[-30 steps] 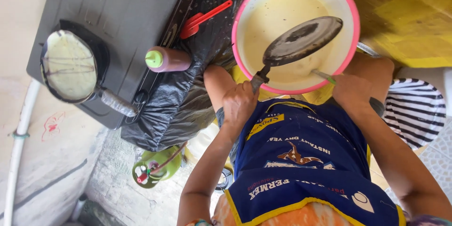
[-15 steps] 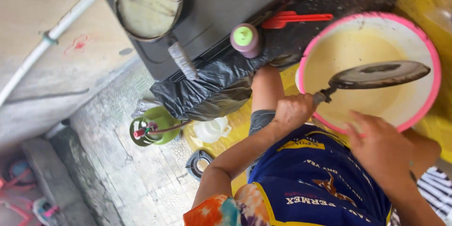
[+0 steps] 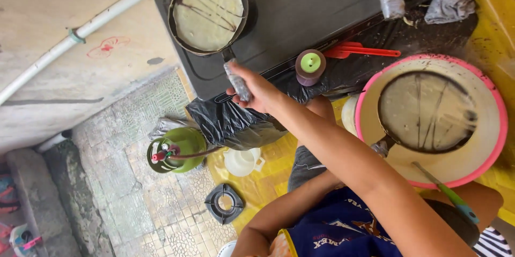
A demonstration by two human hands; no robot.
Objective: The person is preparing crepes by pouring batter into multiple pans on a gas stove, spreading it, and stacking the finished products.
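My right hand reaches across to the left and grips the wrapped handle of a black pan on the dark stove top. A thin pale crepe with dark streaks lies in that pan. A second round pan, coated in pale batter, rests in the pink-rimmed bowl of batter at right. My left forearm runs under my right arm, and its hand is hidden.
A purple bottle with a green cap and a red spatula lie by the stove's edge. A green-handled tool leans in the bowl. On the floor stand a green gas cylinder, a white cup and a burner ring.
My right hand has left the bowl side and taken the handle of the pan on the stove. The second pan has dropped into the bowl. The view has swung right.
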